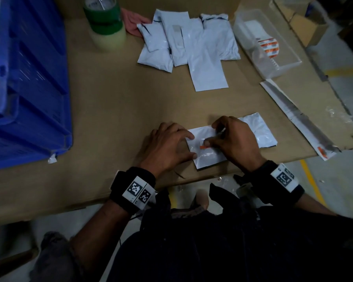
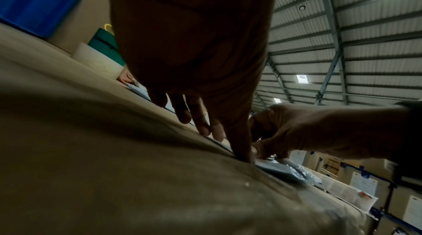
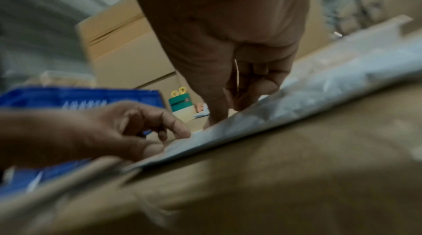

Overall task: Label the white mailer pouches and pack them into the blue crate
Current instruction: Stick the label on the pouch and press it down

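The pouch (image 1: 212,147) lies flat at the near edge of the worktop (image 1: 114,110), under both hands. The left hand (image 1: 167,147) presses its left end down with straight fingers. The right hand (image 1: 232,139) pinches a small label (image 1: 202,147) with an orange patch against the pouch face.

Risks, as I judge them: the label may go on crooked or creased if the slick pouch slides under the left hand's light hold. It may also stick to the right fingertips and lift away when they let go. The pouch sits close to the worktop edge, so a nudge could tip it off.

The crate (image 1: 29,78) stands well apart at the far left, and more pouches (image 1: 192,43) wait in a heap at the back. A clear tub (image 1: 273,64) beside them holds orange-and-white labels (image 1: 268,47).

No writing is readable anywhere; the labels are too small and blurred.
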`<state>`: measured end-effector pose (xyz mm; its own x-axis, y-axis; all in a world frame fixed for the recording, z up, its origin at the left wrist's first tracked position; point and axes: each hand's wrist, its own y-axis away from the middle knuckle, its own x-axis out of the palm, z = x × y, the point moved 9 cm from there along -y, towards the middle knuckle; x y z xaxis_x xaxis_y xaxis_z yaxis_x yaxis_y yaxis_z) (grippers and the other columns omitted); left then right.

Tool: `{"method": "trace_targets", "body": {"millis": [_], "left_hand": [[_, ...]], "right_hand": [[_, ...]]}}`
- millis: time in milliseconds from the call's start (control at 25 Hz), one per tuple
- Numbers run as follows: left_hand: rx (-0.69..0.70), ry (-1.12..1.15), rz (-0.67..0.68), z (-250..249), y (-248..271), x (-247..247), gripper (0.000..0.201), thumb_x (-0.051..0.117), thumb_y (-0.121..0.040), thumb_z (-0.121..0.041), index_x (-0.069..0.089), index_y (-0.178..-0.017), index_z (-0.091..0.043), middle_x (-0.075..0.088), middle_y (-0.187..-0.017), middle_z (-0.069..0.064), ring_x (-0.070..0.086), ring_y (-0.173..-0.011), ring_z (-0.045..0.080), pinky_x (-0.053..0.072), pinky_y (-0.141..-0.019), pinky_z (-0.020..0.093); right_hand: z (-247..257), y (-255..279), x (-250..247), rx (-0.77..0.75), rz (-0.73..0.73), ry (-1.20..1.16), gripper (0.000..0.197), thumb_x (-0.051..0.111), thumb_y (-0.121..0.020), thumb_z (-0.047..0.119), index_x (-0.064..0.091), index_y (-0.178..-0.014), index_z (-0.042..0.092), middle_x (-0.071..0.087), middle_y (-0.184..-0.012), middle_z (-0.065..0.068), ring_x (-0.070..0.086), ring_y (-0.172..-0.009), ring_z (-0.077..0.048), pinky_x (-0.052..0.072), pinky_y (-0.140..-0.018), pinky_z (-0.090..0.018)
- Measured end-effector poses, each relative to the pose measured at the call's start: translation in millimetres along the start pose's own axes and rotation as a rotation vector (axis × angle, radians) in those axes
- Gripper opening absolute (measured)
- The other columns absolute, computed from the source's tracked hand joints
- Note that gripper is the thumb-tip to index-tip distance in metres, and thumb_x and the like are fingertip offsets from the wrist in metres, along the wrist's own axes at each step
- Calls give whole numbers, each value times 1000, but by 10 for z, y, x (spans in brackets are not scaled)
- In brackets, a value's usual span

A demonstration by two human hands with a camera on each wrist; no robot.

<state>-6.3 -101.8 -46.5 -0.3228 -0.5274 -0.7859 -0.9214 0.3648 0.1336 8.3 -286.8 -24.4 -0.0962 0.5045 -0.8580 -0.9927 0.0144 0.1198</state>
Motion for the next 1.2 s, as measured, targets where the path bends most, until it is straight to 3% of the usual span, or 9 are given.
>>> {"method": "trace_targets", "body": {"millis": [80, 160, 280, 400, 560, 680, 840, 1040, 1200], "left_hand": [[-2, -1, 4, -3, 2, 6, 48, 77, -77, -58, 66, -119, -39, 53, -127, -17, 38, -125, 12, 32, -101, 36], [2, -13, 4, -4, 11, 15, 48, 76, -78, -59, 64, -121, -39, 52, -128, -17, 37, -125, 13, 31, -101, 35], [15, -40, 2, -16, 32, 39, 52, 69, -82, -65, 61, -126, -40, 50, -131, -17, 37, -126, 12, 31, -102, 36], [34, -60, -10, -63, 49, 47, 60, 63, -85, -69, 54, -137, -41, 48, -134, -15, 36, -127, 13, 31, -104, 37], [74, -173, 32, -142, 38, 126, 68, 62, -86, -67, 48, -146, -39, 44, -140, -13, 32, -131, 15, 29, -104, 37], [67, -176, 20, -101, 37, 145, 70, 64, -82, -68, 49, -145, -39, 44, -140, -14, 34, -129, 15, 28, -103, 37], [83, -179, 16, -115, 44, 144, 71, 65, -82, -68, 49, -145, -39, 44, -138, -13, 34, -127, 16, 26, -99, 35], [99, -218, 31, -159, 47, 148, 71, 63, -81, -71, 49, -144, -40, 46, -133, -11, 38, -125, 17, 27, -97, 34], [98, -248, 29, -198, 83, 176, 73, 64, -77, -74, 51, -140, -38, 49, -129, -10, 40, -122, 17, 28, -94, 35]], "right_hand": [[-82, 10, -38, 1, -27, -65, 34, 86, -78, 32, 68, -104, 20, 69, -89, 6, 65, -82, -14, 52, -71, -35], [-101, 69, -133, -79, -126, -35, 18, 70, -91, 16, 69, -109, 16, 72, -97, 0, 67, -89, -19, 53, -77, -38], [-25, 329, -192, -245, -192, 53, 24, 58, -96, 8, 70, -115, 16, 69, -113, -3, 62, -103, -21, 49, -86, -31], [54, 619, 30, -399, -67, 218, 32, 57, -101, 16, 64, -132, 18, 61, -135, -2, 54, -118, -21, 47, -95, -35], [-38, 711, 193, -408, -43, 317, 40, 42, -107, 34, 59, -141, 19, 53, -148, -1, 49, -128, -25, 49, -97, -45], [-103, 702, 158, -371, -103, 231, 38, 43, -109, 32, 63, -135, 13, 57, -144, -4, 52, -126, -27, 47, -103, -46], [-112, 610, 126, -177, -202, 109, 33, 55, -105, 32, 71, -120, 8, 62, -134, -9, 55, -116, -29, 47, -100, -41], [-11, 553, 101, -88, -292, 62, 16, 68, -96, 26, 78, -101, 14, 67, -120, -7, 59, -106, -33, 50, -92, -41], [-61, 513, 90, -52, -254, -9, 9, 73, -91, 20, 79, -96, 16, 68, -117, -4, 60, -106, -29, 51, -91, -42]]}}
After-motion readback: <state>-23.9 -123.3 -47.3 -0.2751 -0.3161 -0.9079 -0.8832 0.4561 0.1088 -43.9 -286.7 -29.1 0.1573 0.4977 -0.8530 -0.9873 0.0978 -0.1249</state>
